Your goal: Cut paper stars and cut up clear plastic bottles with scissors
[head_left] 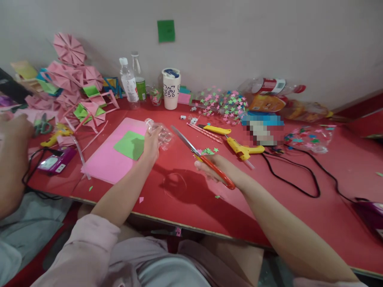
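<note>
My left hand is closed around a clear plastic bottle piece, holding it above the red table. Scissors with orange handles are gripped in my right hand, the blades pointing up and left toward the bottle piece but apart from it. Whether the blades are parted is hard to make out. Below and between my hands, a faint clear ring of plastic lies on the table. Left of my left hand, a green paper square rests on pink sheets.
A yellow glue gun, a box cutter and striped straws lie on the right. Bottles, a white cup and star-filled plastic line the wall. Pink paper shapes and another person's arm are left.
</note>
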### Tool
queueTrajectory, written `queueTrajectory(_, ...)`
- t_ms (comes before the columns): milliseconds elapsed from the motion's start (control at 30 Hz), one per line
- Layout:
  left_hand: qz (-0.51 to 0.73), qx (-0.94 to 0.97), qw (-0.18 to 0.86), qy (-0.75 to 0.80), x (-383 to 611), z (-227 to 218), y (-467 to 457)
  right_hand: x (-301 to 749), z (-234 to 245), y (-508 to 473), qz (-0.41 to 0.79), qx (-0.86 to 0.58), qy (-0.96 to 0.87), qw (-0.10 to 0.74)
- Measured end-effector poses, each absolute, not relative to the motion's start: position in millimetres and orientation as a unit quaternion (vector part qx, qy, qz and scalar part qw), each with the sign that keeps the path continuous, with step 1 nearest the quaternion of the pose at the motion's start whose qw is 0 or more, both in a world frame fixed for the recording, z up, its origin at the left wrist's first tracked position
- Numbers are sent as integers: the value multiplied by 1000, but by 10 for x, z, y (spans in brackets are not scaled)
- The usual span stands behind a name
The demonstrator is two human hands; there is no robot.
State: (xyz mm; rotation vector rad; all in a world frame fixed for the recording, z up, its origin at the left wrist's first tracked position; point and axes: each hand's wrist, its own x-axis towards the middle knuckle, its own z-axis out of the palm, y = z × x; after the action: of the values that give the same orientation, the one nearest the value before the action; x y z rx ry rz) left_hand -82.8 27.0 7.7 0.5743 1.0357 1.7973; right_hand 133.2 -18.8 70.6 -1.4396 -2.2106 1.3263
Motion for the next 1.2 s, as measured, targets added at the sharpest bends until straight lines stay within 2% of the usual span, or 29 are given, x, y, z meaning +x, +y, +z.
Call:
queueTrajectory(300,775,225,415,420,-869,57,304,1396,433,-269,458,-466,-756,41)
queueTrajectory(900,768,295,394,409,-712,-4,213,1396,358,-337,496,-482,-720,57)
queueTrajectory(1200,775,281,394,407,-708,6,218,1393,307,-330,471,-477,-739,63)
